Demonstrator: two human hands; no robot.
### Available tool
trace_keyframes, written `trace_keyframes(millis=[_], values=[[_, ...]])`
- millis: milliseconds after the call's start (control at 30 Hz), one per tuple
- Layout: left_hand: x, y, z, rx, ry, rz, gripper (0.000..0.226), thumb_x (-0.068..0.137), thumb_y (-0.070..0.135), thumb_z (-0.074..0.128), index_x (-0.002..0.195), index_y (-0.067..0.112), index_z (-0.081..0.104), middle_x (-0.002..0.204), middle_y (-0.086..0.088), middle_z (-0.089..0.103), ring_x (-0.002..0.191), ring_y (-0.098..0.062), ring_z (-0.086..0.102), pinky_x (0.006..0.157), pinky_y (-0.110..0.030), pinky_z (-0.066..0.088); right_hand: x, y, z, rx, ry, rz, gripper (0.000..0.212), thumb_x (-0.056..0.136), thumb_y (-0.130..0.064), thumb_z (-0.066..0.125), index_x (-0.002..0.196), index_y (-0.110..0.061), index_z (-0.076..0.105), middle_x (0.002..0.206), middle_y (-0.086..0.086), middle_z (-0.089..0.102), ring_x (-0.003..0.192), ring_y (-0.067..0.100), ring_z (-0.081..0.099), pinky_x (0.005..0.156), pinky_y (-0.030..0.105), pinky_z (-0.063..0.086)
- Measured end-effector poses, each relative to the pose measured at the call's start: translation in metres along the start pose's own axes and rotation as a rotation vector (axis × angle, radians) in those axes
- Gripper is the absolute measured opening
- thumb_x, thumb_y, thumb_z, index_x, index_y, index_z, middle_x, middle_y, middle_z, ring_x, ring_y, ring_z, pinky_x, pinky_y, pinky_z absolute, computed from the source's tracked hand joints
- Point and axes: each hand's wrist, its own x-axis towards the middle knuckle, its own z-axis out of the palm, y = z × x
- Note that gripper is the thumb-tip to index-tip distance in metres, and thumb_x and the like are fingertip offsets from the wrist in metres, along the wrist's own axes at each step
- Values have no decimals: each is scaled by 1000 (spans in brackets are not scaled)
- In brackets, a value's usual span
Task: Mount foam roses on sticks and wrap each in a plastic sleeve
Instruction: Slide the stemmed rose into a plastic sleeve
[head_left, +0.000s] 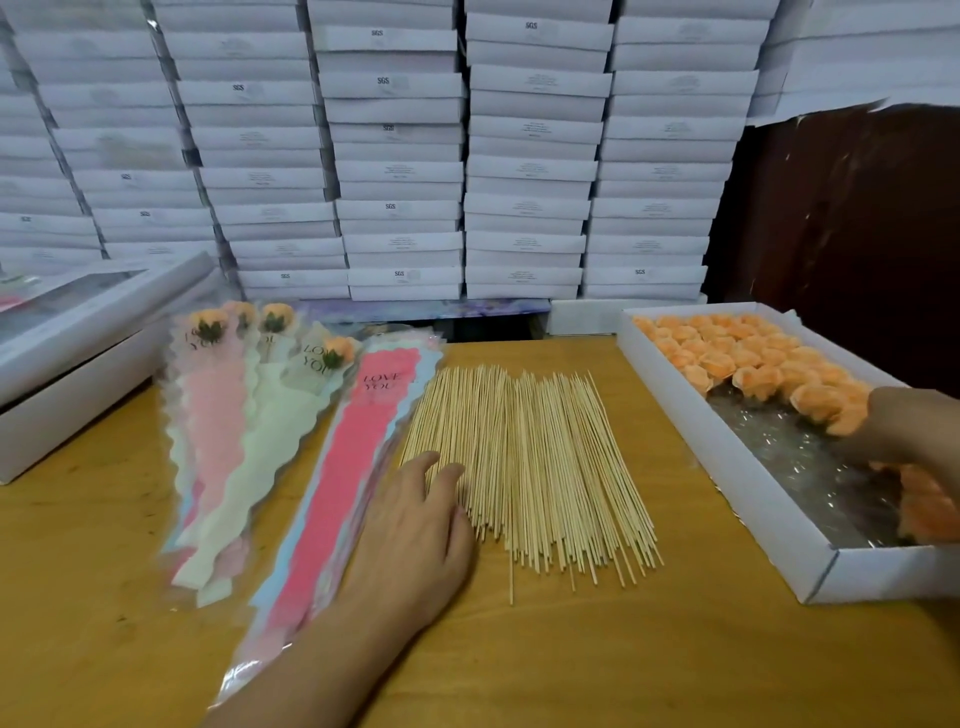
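The right hand (904, 431) is cut off by the right edge, its fingers hidden among the roses (748, 358). The box (727, 467) runs past that edge. Small print on the stacked cartons (530, 171) is unreadable.

Left hand (415, 525) rests on sticks (535, 467); right hand (904, 421) touches foam roses (753, 358).

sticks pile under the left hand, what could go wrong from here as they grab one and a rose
1. The left hand lies with straight fingers on the loose pile of sticks; it could drag up several or scatter them across the table.
2. The right hand reaches among packed foam roses in the white tray; neighbours could get crushed or knocked.
3. The stack of empty sleeves sits right beside the sticks, so a sweep might shove it.
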Motion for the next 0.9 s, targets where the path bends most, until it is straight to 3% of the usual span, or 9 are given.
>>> trace_keyframes(millis=[167,267,400,500,567,700,767,900], values=[[-1,0,-1,-23,16,-1,44,102,34,43,144,23,45,154,-6,36,139,-23,40,115,-40,36,11,7,15,103,53,39,50,63,-67,69,72,-21,51,75,-1,59,73,15,57,77,32,57],[-1,0,0,-29,32,4,42,102,32,45,143,21,47,152,-7,39,136,-25,44,112,-39,38,27,9,27,113,11,102,49,57,-61,72,73,-19,52,78,3,59,77,20,59,78,34,56],[-1,0,0,-38,49,7,42,101,32,47,142,21,49,151,-6,41,135,-25,46,110,-39,39,46,18,28,31,-13,-31,58,60,-57,73,96,-12,65,93,11,63,94,27,61,90,38,54],[-1,1,-1,-42,45,13,44,101,33,47,143,22,47,153,-5,39,135,-23,45,111,-38,39,12,8,1,79,60,-47,48,51,-43,70,85,-9,60,81,13,61,79,31,62,79,43,59],[-1,2,-2,-65,52,18,43,101,34,46,143,24,47,153,-3,38,135,-20,45,110,-37,39,-29,-11,-25,150,166,-89,52,54,-39,65,96,-10,64,79,10,60,73,31,61,74,44,59],[-1,4,-6,-133,111,63,37,97,27,56,133,20,58,141,1,50,123,-16,54,99,-29,43,-104,-57,-51,350,233,-322,50,79,-45,71,124,-26,59,100,3,61,84,24,59,71,34,50],[-1,4,-8,-159,152,89,33,93,23,62,126,18,63,133,2,56,117,-14,56,95,-25,42,-143,-86,-52,519,141,-474,49,82,-43,73,127,-30,57,110,-1,62,90,18,57,67,29,42],[-1,3,-8,-214,164,106,33,93,27,66,125,20,63,129,8,58,117,-6,53,97,-20,38,-204,-138,-36,758,-129,-794,41,82,-36,78,117,-35,58,99,-19,56,83,1,57,64,21,45]])
